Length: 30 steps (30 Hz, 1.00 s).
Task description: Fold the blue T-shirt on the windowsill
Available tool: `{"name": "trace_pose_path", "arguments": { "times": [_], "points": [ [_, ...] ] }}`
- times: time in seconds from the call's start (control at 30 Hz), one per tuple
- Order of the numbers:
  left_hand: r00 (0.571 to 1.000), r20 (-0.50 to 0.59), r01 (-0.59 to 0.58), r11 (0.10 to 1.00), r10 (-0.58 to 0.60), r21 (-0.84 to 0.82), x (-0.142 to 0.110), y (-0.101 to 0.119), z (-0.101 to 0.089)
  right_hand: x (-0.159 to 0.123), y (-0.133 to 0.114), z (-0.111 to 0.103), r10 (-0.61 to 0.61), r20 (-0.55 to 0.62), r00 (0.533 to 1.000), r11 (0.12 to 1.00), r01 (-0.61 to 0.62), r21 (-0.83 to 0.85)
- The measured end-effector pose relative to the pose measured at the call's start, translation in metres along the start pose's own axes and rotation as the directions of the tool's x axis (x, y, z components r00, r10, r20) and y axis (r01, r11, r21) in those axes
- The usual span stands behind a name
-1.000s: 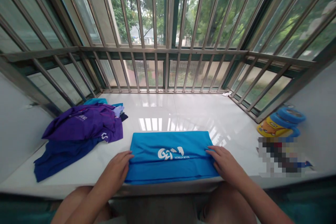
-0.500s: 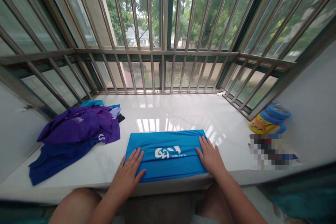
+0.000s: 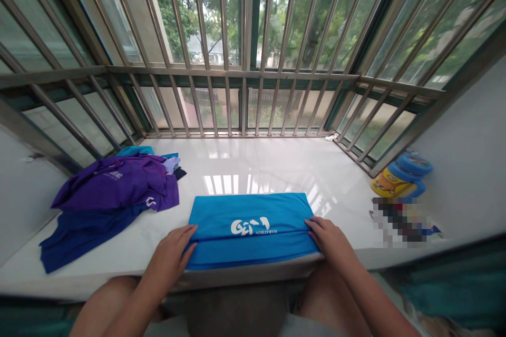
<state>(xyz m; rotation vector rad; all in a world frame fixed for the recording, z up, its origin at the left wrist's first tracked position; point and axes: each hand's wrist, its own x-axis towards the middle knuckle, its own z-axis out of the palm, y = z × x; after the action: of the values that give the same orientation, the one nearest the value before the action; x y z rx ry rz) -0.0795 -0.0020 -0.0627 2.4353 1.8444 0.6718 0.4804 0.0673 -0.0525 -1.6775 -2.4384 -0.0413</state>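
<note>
A bright blue T-shirt [image 3: 249, 253], folded into a flat rectangle, lies on the white ledge before me. White lettering and a logo, upside down, cross its middle, and a straight crease runs below them from side to side. My left hand [image 3: 172, 250] has its fingertips and thumb closed at the shirt's left edge. At the right edge, the bent fingers of my right hand [image 3: 332, 239] pinch the fabric. The cloth under the fingertips is partly hidden.
On the left lies a heap of clothes with a purple shirt [image 3: 118, 184] over a dark blue garment [image 3: 87, 237]. A blue and yellow jug [image 3: 395, 179] stands right, behind a pixelated patch. Metal bars [image 3: 245, 73] enclose the white ledge [image 3: 245, 168].
Both hands have slid from lying flat on the shirt outward to its side edges, and their fingers have closed there. The shirt's surface looks smoother, with a straighter crease.
</note>
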Motion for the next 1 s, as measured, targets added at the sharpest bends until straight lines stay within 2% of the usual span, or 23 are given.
{"name": "trace_pose_path", "arguments": {
  "times": [0.17, 0.27, 0.37, 0.47, 0.53, 0.6, 0.7, 0.8, 0.9, 1.0],
  "points": [
    [0.974, 0.224, 0.008, 0.999, -0.017, 0.042, 0.037, 0.004, -0.016, 0.021, -0.006, -0.023, -0.020, 0.153, 0.988, 1.000, 0.022, -0.012],
    [0.957, 0.289, 0.005, 0.999, -0.015, 0.037, 0.049, 0.009, -0.026, 0.027, -0.009, -0.030, 0.013, 0.178, 0.984, 1.000, -0.012, -0.004],
    [0.957, 0.288, 0.005, 0.999, -0.018, 0.048, 0.062, 0.010, -0.040, 0.035, -0.012, -0.043, 0.034, 0.154, 0.988, 0.999, -0.033, -0.013],
    [0.983, 0.182, -0.013, 0.999, 0.007, 0.034, 0.066, 0.006, -0.053, 0.035, -0.012, -0.057, 0.029, 0.042, 0.999, 1.000, -0.029, -0.002],
    [0.996, 0.075, -0.043, 0.999, 0.042, 0.010, 0.053, 0.002, -0.052, 0.023, -0.009, -0.059, 0.001, -0.059, 0.998, 1.000, 0.000, 0.026],
    [0.996, -0.002, -0.091, 0.996, 0.091, 0.005, 0.025, -0.001, -0.042, -0.002, -0.006, -0.048, -0.043, -0.116, 0.992, 0.997, 0.049, 0.055],
    [0.985, -0.003, -0.171, 0.985, 0.172, 0.023, -0.029, -0.002, -0.017, -0.047, -0.004, -0.017, -0.092, -0.110, 0.990, 0.992, 0.100, 0.075],
    [0.988, 0.033, -0.150, 0.988, 0.148, 0.046, -0.067, 0.002, 0.000, -0.079, -0.007, 0.008, -0.083, -0.125, 0.989, 0.995, 0.088, 0.039],
    [0.995, 0.026, -0.099, 0.993, 0.098, 0.057, -0.065, 0.013, 0.000, -0.081, -0.020, 0.010, -0.036, -0.181, 0.983, 0.999, 0.036, -0.006],
    [0.994, -0.005, -0.106, 0.993, 0.106, 0.053, -0.037, 0.036, -0.001, -0.060, -0.047, 0.001, -0.015, -0.177, 0.984, 1.000, 0.016, 0.004]
  ]
}}
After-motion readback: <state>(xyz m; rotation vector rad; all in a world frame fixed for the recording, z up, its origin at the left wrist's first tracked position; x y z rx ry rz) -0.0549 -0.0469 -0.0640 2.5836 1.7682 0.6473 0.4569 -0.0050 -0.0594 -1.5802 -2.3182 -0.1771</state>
